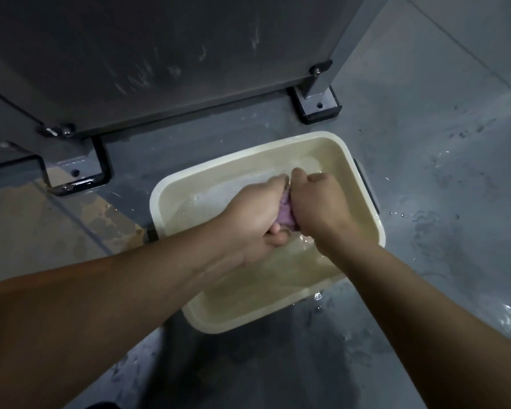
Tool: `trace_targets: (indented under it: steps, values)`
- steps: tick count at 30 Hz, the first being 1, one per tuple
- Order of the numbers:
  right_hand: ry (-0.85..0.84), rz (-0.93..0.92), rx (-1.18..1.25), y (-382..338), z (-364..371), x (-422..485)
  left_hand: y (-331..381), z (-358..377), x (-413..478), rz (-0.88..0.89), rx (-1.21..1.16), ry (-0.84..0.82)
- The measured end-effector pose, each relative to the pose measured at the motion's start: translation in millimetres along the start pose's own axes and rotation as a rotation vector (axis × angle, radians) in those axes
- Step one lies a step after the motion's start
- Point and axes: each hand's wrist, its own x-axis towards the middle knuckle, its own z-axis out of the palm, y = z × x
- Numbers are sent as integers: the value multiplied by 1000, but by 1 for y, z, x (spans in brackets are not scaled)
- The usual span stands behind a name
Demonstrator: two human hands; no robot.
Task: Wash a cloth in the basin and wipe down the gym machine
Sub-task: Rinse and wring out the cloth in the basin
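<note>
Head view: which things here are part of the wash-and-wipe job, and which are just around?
Part of the job:
purple cloth, gripped by left hand and right hand
cream basin holding water
grey gym machine

Just around:
wet floor
bolted machine feet

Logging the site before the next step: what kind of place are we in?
Probably a gym floor: a grey machine frame stands on bolted feet on wet grey flooring, with a cream basin beside it.
</note>
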Motion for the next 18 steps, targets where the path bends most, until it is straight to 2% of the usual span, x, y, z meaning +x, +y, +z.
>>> trace_targets:
  steps: [4, 8, 10, 12, 15, 18]
  values:
    - [-243, 65, 247, 5, -18, 4, 3, -13, 13, 48, -72, -23]
    - [-386, 45, 304, 16, -30, 7, -6, -16, 16, 112, -82, -71]
    - [-455, 43, 326, 21, -34, 9, -9, -18, 21, 90, -78, -22]
    - [-455, 26, 212, 28, -35, 14, -11, -20, 29, 62, 74, 79]
    - [-299, -79, -208, 32, -22, 23, -10, -17, 36, 71, 405, 180]
    - [-210, -160, -314, 28, -4, 23, -9, -13, 39, 55, 554, 199]
